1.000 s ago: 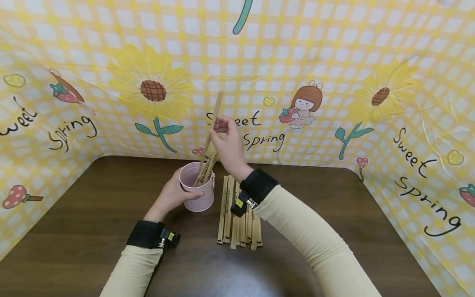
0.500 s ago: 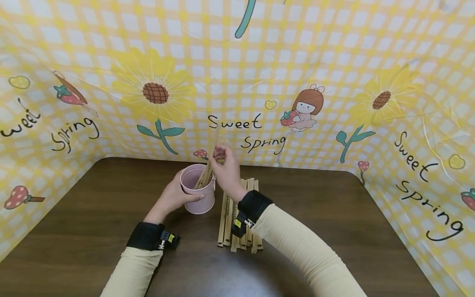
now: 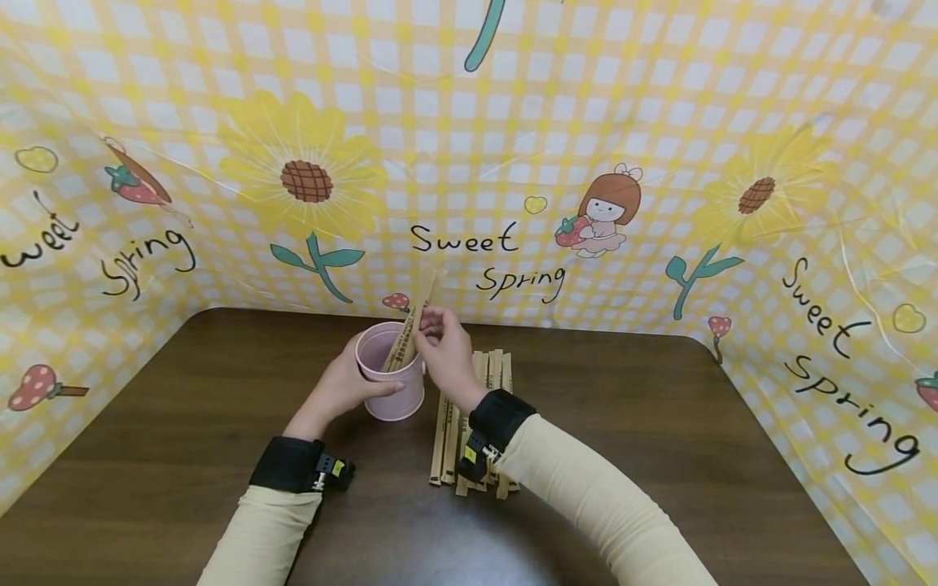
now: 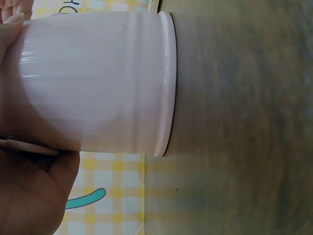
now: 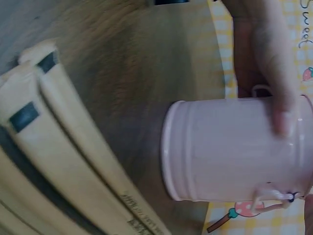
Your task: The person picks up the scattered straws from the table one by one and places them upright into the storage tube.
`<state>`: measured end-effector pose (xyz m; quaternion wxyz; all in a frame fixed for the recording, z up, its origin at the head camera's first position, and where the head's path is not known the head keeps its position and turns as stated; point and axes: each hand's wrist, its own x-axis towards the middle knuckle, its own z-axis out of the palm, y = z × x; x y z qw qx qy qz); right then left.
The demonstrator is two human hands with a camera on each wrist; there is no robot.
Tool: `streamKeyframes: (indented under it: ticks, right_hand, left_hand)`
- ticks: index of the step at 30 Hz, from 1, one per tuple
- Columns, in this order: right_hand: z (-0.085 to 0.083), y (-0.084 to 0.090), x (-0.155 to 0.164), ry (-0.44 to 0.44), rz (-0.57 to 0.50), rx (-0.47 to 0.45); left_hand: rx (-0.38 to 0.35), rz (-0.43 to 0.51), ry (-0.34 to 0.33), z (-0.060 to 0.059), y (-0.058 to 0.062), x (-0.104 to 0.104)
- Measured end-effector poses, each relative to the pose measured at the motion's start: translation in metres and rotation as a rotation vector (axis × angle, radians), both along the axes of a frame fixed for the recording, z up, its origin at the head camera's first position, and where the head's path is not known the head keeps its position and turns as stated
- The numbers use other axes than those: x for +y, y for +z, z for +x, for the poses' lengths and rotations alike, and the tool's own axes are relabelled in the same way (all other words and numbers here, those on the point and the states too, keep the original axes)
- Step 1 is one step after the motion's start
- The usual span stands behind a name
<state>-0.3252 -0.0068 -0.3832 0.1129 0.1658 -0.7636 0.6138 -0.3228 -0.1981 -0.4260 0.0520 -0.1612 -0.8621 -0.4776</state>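
While the left hand (image 3: 343,387) is wrapped around the side of the pale pink cylindrical metal cup (image 3: 392,376), the cup is held upright on the dark brown wooden table (image 3: 146,456). Tan paper-wrapped chopstick packets (image 3: 412,325) leaning in the cup are pinched by the raised right hand (image 3: 445,350). More identical packets (image 3: 449,435) lie just beside the cup, under the right forearm.
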Motion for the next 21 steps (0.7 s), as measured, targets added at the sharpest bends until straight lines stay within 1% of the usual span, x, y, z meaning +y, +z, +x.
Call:
streamKeyframes:
  ticks: [3,6,10,13,17,21]
  right_hand:
    - [0.001,-0.004,0.002,-0.005,-0.003,0.007]
    - [0.0,-0.007,0.006,-0.009,-0.014,-0.007]
    - [-0.002,-0.008,0.017,-0.018,-0.014,-0.022]
    - [-0.008,-0.002,0.033,-0.051,0.007,-0.021]
    - [-0.021,0.013,0.064,-0.099,0.086,-0.051]
    - [-0.031,0.021,0.097,-0.112,0.226,-0.114]
  left_hand:
    - [-0.007,-0.005,0.01,0.0,0.0,0.0]
    - [-0.01,-0.008,0.015,0.001,0.0,0.001]
    - [0.007,0.002,-0.01,0.0,0.001,0.0]
    - [0.021,0.018,-0.042,-0.001,0.002,0.001]
    - [0.04,0.033,-0.071,-0.002,0.003,0.001]
    - [0.039,0.042,-0.081,-0.003,0.002,0.002]
